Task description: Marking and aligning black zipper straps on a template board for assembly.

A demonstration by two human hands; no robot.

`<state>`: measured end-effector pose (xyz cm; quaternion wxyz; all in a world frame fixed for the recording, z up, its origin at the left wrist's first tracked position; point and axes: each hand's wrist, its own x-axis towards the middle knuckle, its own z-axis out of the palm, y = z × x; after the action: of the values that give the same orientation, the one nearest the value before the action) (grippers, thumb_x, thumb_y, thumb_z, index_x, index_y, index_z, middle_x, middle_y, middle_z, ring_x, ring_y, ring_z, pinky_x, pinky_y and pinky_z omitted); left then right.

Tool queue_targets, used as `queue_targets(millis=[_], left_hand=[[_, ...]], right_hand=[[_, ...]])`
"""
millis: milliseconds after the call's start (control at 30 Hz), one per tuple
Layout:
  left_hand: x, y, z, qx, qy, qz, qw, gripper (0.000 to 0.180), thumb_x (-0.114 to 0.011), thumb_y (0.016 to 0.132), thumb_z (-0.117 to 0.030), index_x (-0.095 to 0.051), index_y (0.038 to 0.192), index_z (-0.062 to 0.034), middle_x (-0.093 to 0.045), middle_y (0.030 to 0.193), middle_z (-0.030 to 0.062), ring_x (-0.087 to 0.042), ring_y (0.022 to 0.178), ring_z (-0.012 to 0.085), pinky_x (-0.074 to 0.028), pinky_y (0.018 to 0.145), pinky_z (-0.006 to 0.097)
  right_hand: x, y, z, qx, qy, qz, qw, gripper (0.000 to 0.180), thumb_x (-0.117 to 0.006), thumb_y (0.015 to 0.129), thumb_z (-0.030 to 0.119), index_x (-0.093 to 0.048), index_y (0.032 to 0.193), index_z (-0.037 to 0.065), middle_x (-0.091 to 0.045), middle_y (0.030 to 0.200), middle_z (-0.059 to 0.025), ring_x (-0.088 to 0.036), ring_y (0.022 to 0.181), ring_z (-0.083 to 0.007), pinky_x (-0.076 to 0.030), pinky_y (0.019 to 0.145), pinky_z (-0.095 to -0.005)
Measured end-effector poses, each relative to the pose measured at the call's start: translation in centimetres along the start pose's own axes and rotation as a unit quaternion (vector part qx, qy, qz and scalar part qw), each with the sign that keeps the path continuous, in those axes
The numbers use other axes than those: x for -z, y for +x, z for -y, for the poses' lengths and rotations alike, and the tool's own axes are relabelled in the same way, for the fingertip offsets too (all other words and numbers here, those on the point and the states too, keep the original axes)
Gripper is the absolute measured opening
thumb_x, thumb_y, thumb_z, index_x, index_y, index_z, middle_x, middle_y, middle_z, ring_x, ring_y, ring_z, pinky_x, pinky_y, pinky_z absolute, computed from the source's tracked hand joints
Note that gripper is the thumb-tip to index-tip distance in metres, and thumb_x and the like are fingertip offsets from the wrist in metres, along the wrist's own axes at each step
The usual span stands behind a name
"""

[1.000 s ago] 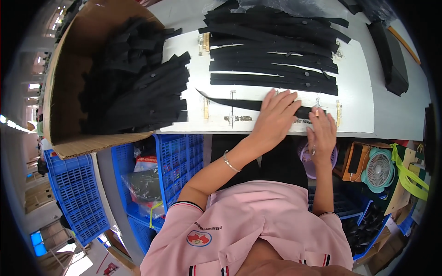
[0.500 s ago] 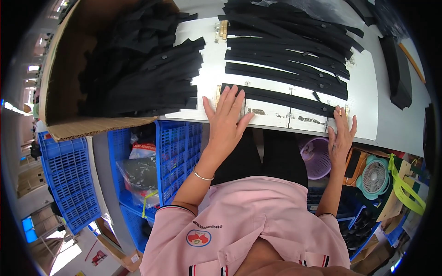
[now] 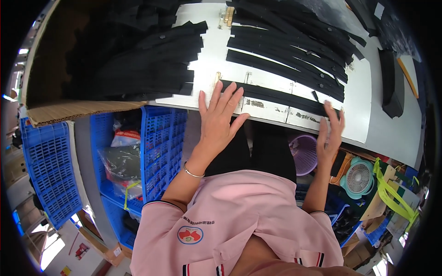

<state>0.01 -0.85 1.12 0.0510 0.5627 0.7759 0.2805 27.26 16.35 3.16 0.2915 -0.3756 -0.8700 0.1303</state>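
The setting is a factory assembly workstation: a white workbench (image 3: 386, 133) carries rows of identical black strips (image 3: 285, 69), a cardboard box (image 3: 69, 110) holds more, and blue plastic crates (image 3: 41, 165) are stored beneath.

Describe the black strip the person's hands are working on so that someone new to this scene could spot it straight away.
Start at the white worktable, where long black strips lie side by side right of the cardboard box. Go to the table's near edge: the nearest black strip runs from the left hand to the right hand. Unlike its neighbours, it lies alone, apart from the stack.
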Motion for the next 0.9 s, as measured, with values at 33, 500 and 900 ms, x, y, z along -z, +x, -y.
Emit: queue_targets(millis=[33,500,900], left_hand=[[0.0,0.1,0.0,-0.006,0.001,-0.003,1.0,0.062,-0.073,0.095,-0.033,-0.054,0.151,-0.0136,-0.05,0.156,0.0078,-0.033,0.154,0.0324,-0.009,0.124,0.06],[-0.6,-0.1,-0.2,-0.001,-0.013,-0.029,0.999,0.063,-0.076,0.092,-0.036,-0.057,0.147,-0.0128,-0.05,0.156,0.006,-0.035,0.153,0.0307,-0.013,0.122,0.061],[-0.6,0.1,0.3,-0.01,-0.026,-0.03,0.999,0.063,-0.076,0.092,-0.033,-0.056,0.147,-0.0124,-0.051,0.156,0.0059,-0.035,0.153,0.0307,-0.012,0.122,0.061]], right_hand=[[-0.4,0.7,1.4,-0.022,0.071,0.01,0.997,0.032,-0.059,0.101,0.004,-0.065,0.132,0.006,-0.071,0.133,-0.0106,-0.062,0.13,-0.0261,-0.027,0.124,-0.0486],[-11.0,6.8,10.6,-0.111,0.342,0.083,0.929,0.016,-0.068,0.101,0.013,-0.074,0.103,-0.002,-0.075,0.086,-0.0062,-0.065,0.068,-0.0088,-0.05,0.063,-0.0244],[-11.4,7.2,11.1,-0.047,0.253,0.045,0.965,0.016,-0.07,0.098,0.013,-0.075,0.099,-0.003,-0.077,0.091,-0.0068,-0.068,0.066,-0.014,-0.051,0.06,-0.0256]])
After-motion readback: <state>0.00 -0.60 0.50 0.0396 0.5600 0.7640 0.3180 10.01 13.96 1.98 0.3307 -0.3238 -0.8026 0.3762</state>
